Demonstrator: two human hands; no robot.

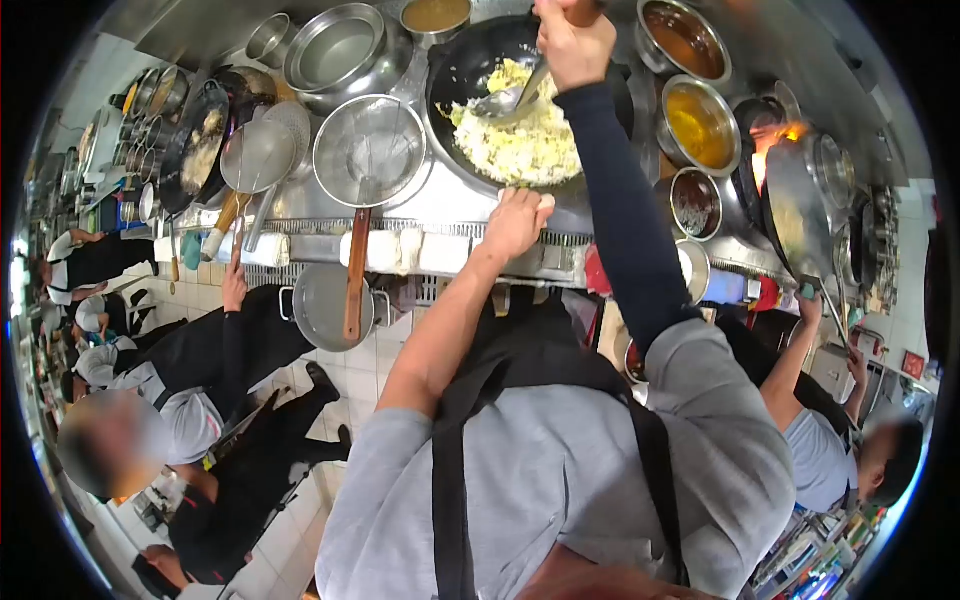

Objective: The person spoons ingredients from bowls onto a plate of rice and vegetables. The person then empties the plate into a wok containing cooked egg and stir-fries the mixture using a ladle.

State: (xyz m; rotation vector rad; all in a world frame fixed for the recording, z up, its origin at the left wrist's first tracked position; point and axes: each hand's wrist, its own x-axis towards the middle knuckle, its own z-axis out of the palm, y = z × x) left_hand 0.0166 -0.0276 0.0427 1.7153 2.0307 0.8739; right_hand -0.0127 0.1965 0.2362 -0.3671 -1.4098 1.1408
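A black wok (470,60) sits on the range in front of me, with fried rice (515,145) and yellow egg-like pieces spread in it. My right hand (577,45) is closed around the handle of a metal ladle (500,103), reaching over the wok from the far side. The ladle's bowl rests in the rice. At the wok's near rim is my left hand (517,222), its fingers curled and closed on the edge. The top of the ladle's handle is cut off by the frame.
Left of the wok, a wire strainer (370,150) lies beside a metal pot (335,50). Bowls of yellow oil (700,125), brown liquid (685,40) and white granules (697,205) stand on the right. Flames (765,150) rise by another wok. Co-workers stand on both sides.
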